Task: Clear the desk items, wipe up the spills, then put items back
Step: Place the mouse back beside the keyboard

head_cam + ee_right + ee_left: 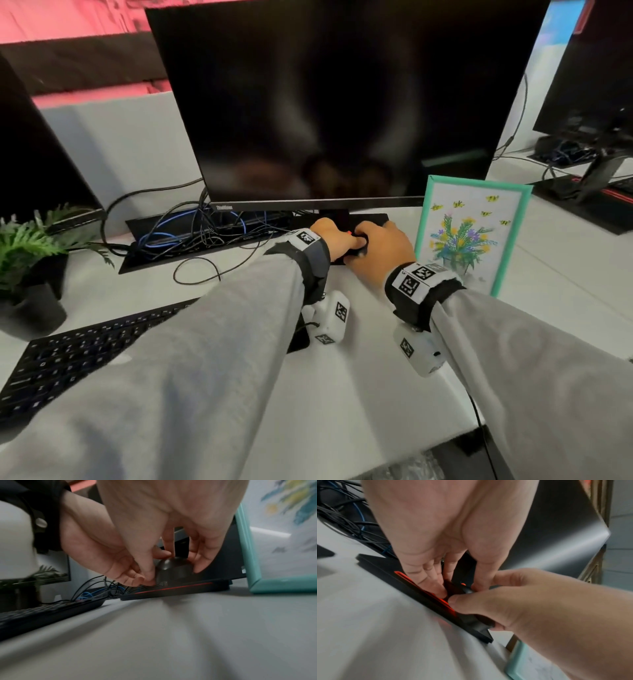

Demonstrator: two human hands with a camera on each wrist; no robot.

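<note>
A black mouse [173, 572] with a red scroll wheel sits on the flat black monitor base [385, 568], which has a red stripe. Both hands meet on it under the monitor [342, 102]. My right hand [175, 568] curls over the mouse, thumb on its left side and fingers on its right. From the left, my left hand [458, 584] pinches the mouse's front end between thumb and fingers. In the head view only a sliver of the mouse [361, 253] shows between the left hand [342, 240] and the right hand [373, 243].
A teal picture frame [472, 236] with a flower drawing stands just right of my hands. A black keyboard [85, 349] lies at the front left, a potted plant [30, 253] at the far left. Tangled cables [198, 233] fill a tray behind the base.
</note>
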